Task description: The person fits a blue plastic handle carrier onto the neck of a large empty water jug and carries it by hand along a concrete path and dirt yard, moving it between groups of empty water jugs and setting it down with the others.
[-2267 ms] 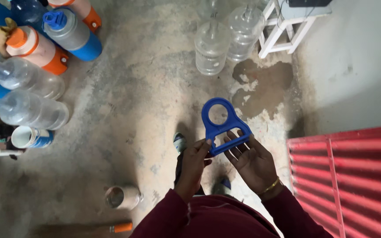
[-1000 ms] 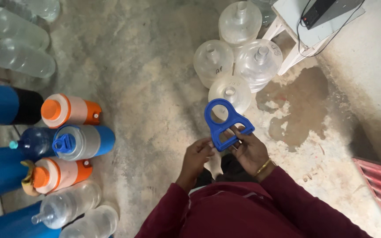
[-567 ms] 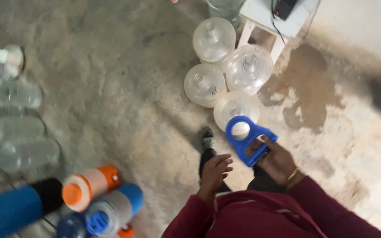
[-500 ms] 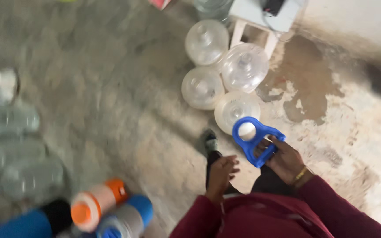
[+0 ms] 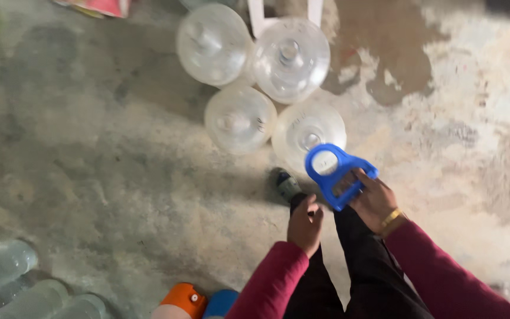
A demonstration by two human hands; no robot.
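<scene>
Above the nearest clear jug [image 5: 308, 133], your right hand [image 5: 375, 202] alone grips the blue bottle handle [image 5: 336, 173], left hand [image 5: 305, 223] loosely curled and empty, so it may slip.

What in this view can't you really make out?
Head view:
- Left hand: motion-blurred, so whether it holds anything is unclear.
- Blue handle: the right hand covers its grip end.
- Clear jug under the handle's ring: its neck is blurred.
- Orange cap: cut off by the bottom edge.
</scene>
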